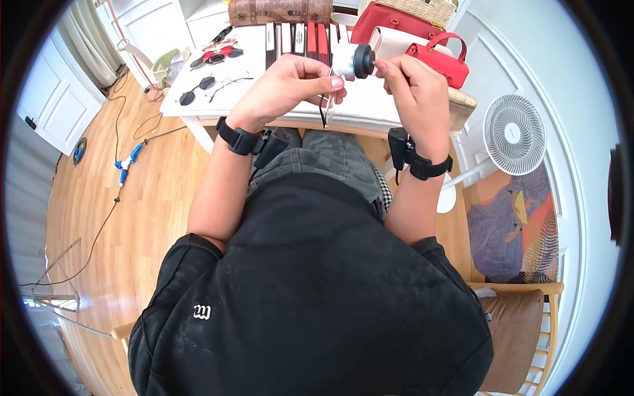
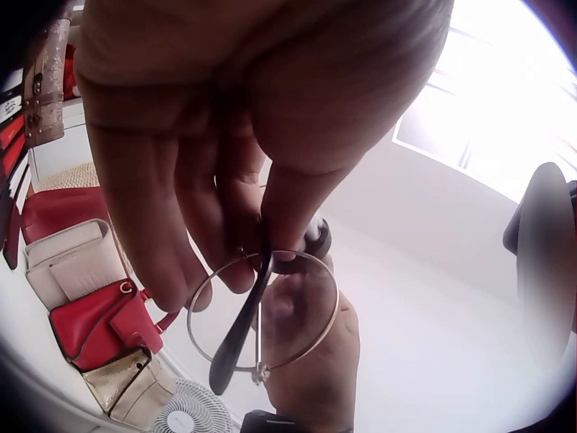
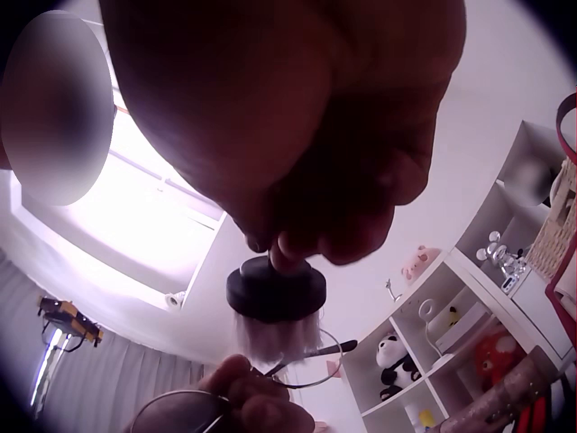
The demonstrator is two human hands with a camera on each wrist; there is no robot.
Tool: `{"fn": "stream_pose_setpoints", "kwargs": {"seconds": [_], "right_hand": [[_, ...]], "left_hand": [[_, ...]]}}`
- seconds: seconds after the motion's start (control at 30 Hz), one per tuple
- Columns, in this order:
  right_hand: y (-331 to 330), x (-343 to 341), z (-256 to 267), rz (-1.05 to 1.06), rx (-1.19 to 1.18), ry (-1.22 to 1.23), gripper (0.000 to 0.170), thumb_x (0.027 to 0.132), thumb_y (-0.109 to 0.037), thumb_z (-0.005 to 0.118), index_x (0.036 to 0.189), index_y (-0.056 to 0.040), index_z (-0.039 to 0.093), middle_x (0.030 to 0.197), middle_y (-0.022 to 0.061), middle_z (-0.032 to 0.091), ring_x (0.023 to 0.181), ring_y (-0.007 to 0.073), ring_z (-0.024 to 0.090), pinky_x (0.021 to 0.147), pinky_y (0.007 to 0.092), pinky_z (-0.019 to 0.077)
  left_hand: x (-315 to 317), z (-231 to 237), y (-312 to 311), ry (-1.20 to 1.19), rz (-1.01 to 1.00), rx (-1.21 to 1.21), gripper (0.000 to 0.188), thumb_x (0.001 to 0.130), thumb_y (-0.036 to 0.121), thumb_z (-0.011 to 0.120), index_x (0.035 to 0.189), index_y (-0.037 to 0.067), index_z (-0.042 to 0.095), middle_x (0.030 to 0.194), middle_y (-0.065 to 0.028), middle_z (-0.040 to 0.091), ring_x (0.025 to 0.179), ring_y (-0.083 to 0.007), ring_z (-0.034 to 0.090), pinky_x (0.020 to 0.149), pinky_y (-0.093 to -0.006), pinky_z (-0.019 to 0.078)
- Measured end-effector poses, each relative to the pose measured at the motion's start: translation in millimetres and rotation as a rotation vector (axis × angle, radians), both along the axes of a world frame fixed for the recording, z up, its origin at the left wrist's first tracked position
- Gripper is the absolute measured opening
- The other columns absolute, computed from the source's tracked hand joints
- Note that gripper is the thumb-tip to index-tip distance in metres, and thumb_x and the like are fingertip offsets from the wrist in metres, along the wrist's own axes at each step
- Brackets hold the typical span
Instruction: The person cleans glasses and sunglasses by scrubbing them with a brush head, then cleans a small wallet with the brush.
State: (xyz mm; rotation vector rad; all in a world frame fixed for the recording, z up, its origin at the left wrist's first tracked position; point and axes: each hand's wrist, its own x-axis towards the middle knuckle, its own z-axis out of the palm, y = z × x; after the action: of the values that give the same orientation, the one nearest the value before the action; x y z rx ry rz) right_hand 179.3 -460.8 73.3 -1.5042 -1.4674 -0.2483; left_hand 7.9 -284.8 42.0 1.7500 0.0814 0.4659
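black-backed brush [image 3: 275, 293] and thin-rimmed eyeglasses [image 2: 240, 328], held above a white table [image 1: 224, 105]

the eyeglasses are gripped by the left hand [image 1: 294, 82], between thumb and fingers, with one dark-tipped temple pointing downward. the round brush is pinched at its back by the right hand [image 1: 417, 89]; its pale bristles are turned toward the left hand and are seen just beside the eyeglasses, though whether a lens is touched cannot be told. both hands are raised near each other over the table's near side. on the table, dark round sunglasses [image 1: 188, 98] are placed at the left, with red-lensed sunglasses [image 1: 228, 50] behind them. a row of narrow objects [image 1: 312, 41] is arranged in front of a brown case [image 1: 281, 12]. a small red handbag [image 1: 439, 66] is set at the right, near a white fan [image 1: 513, 132].
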Motion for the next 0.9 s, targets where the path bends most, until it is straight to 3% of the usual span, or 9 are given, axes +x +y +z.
{"fn": "stream_pose_setpoints", "kwargs": {"seconds": [0.13,0.43,0.5,0.63,0.73,0.83,0.9], "right_hand": [[5,5,-5,-0.087,0.035,-0.087,0.027,0.101,-0.021,0.068,0.086,0.0019,0.066,0.070,0.0116,0.058,0.062,0.0245,0.057,0.060,0.0364,0.0451],[1,2,1,0.046,0.125,-0.069,0.020,0.101,-0.016,0.066,0.092,0.0018,0.065,0.080,0.0148,0.060,0.070,0.0292,0.057,0.065,0.0387,0.0464],[-3,11,-2,0.012,-0.058,-0.059,0.015,0.098,-0.012,0.068,0.096,0.0024,0.065,0.084,0.0134,0.062,0.071,0.0266,0.059,0.067,0.0371,0.0480],[3,8,-4,0.010,-0.057,-0.066,0.016,0.098,-0.012,0.068,0.097,0.0033,0.065,0.083,0.0139,0.063,0.070,0.0265,0.059,0.067,0.0363,0.0483],[5,2,-3,0.041,0.125,-0.031,0.021,0.100,-0.017,0.067,0.092,0.0031,0.066,0.077,0.0162,0.062,0.067,0.0292,0.058,0.065,0.0373,0.0473],[0,5,-2,0.043,0.083,-0.014,0.025,0.101,-0.020,0.066,0.091,0.0030,0.066,0.075,0.0167,0.061,0.067,0.0294,0.058,0.064,0.0378,0.0468],[-5,6,0,0.032,-0.097,0.008,0.021,0.101,-0.017,0.066,0.094,0.0026,0.066,0.078,0.0150,0.061,0.069,0.0265,0.059,0.065,0.0363,0.0468]], "left_hand": [[-2,2,-2,-0.002,-0.007,0.013,0.027,0.102,0.029,0.071,0.095,0.003,0.074,0.097,-0.0078,0.077,0.093,-0.0135,0.072,0.086,-0.0297,0.0568],[-4,3,-5,0.026,0.007,0.045,0.026,0.102,0.028,0.071,0.095,0.003,0.074,0.097,-0.0069,0.077,0.093,-0.0126,0.072,0.086,-0.0287,0.0561],[-4,3,-4,0.016,-0.010,0.029,0.026,0.102,0.028,0.072,0.094,0.003,0.074,0.097,-0.0066,0.077,0.093,-0.0123,0.072,0.086,-0.0286,0.0558],[-5,6,-7,0.033,-0.012,0.061,0.026,0.102,0.027,0.071,0.093,0.003,0.075,0.096,-0.0061,0.077,0.092,-0.0110,0.070,0.084,-0.0281,0.0551],[-2,2,-6,0.005,-0.001,0.041,0.027,0.102,0.028,0.071,0.092,0.003,0.075,0.096,-0.0052,0.077,0.090,-0.0092,0.069,0.081,-0.0267,0.0535],[-1,1,-4,-0.002,-0.012,0.022,0.027,0.102,0.028,0.071,0.092,0.004,0.075,0.095,-0.0040,0.077,0.086,-0.0073,0.066,0.078,-0.0252,0.0512],[-2,2,-6,0.010,-0.011,0.037,0.027,0.102,0.029,0.072,0.091,0.005,0.075,0.094,-0.0037,0.077,0.086,-0.0069,0.066,0.077,-0.0247,0.0504]]}}
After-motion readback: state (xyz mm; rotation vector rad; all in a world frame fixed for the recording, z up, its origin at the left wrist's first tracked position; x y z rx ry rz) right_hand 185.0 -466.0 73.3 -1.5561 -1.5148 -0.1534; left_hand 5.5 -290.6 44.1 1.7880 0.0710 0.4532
